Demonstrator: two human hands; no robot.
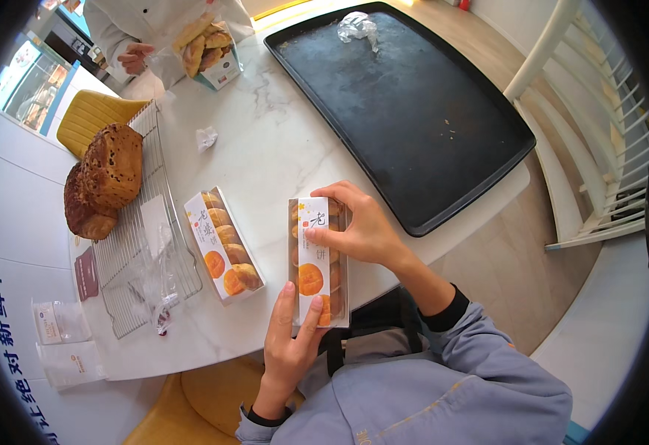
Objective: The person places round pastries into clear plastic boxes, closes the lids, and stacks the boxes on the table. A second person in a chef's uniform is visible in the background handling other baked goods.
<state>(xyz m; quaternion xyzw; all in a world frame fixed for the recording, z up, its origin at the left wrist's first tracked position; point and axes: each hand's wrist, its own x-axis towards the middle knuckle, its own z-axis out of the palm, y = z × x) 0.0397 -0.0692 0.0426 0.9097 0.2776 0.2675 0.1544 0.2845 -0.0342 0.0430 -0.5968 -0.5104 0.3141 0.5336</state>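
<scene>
Both hands hold a long clear-topped pastry box [310, 253] with a white printed sleeve strip, near the table's front edge. Round golden pastries [334, 276] show in a row through its clear side. My left hand [288, 345] grips the near end, with fingers lying over the sleeve. At the far end is my right hand [366, 228], its thumb on the printed strip and its fingers around the corner. A second box of pastries [219, 245] with a similar printed strip stands on the marble-look table [280, 128] to the left.
A large black baking tray [408, 111] covers the table's right side, with crumpled clear plastic [358, 28] on it. Left are a wire cooling rack [152, 167], brown loaves [107, 172] and plastic bags [160, 267]. Across the table, a person [135, 55] stands by bagged bread [207, 50].
</scene>
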